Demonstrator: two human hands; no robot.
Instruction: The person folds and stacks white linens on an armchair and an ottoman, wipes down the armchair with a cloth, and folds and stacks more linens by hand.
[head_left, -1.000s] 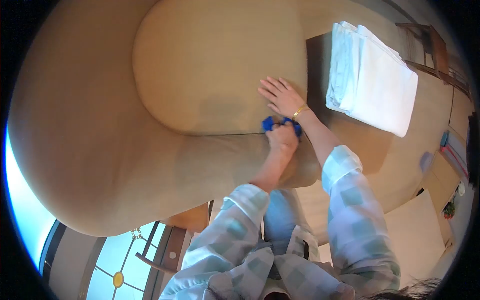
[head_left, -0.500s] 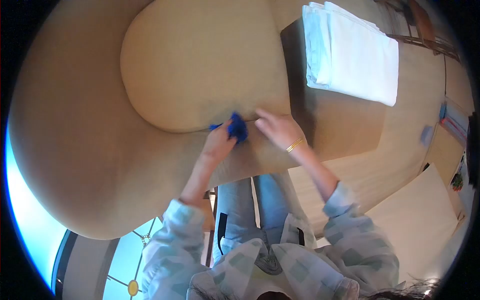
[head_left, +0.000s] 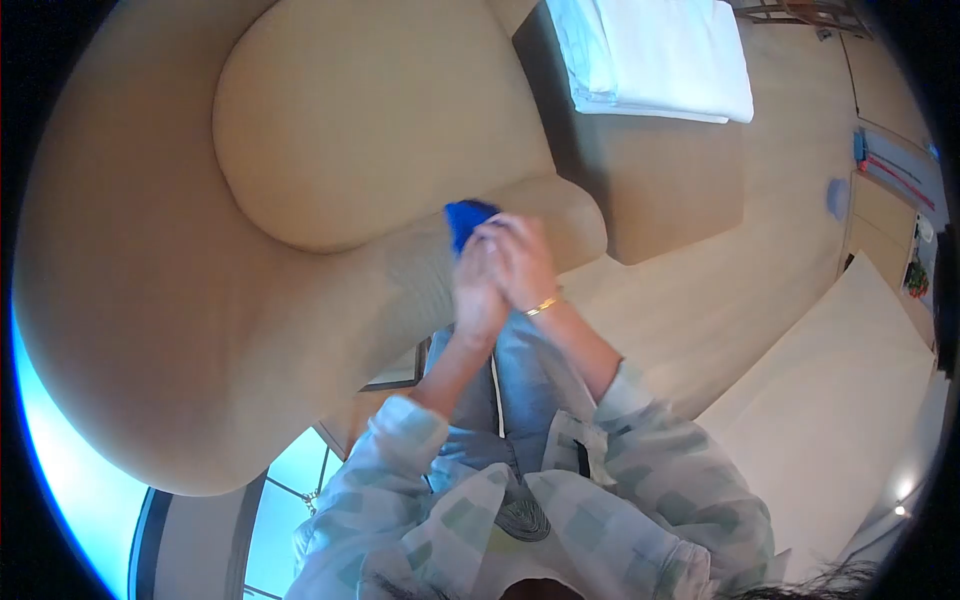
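A blue cloth (head_left: 464, 217) pokes out above my two hands, which are pressed together in front of the beige armchair (head_left: 150, 300). My left hand (head_left: 476, 293) grips the cloth from below. My right hand (head_left: 521, 258), with a gold bracelet on its wrist, closes over the cloth and the left hand's fingers. The hands hover just over the front edge of the chair, beside its round seat cushion (head_left: 370, 120).
A beige ottoman (head_left: 660, 190) stands to the right of the chair and carries a stack of folded white linen (head_left: 655, 55). A pale wooden floor (head_left: 780, 250) lies beyond, with a white pillow (head_left: 840, 400) at the right and a window (head_left: 290, 480) at the lower left.
My left hand has lifted the blue cloth off the cushion seam and drawn it toward me. My right hand left the cushion and joined the left on the cloth.
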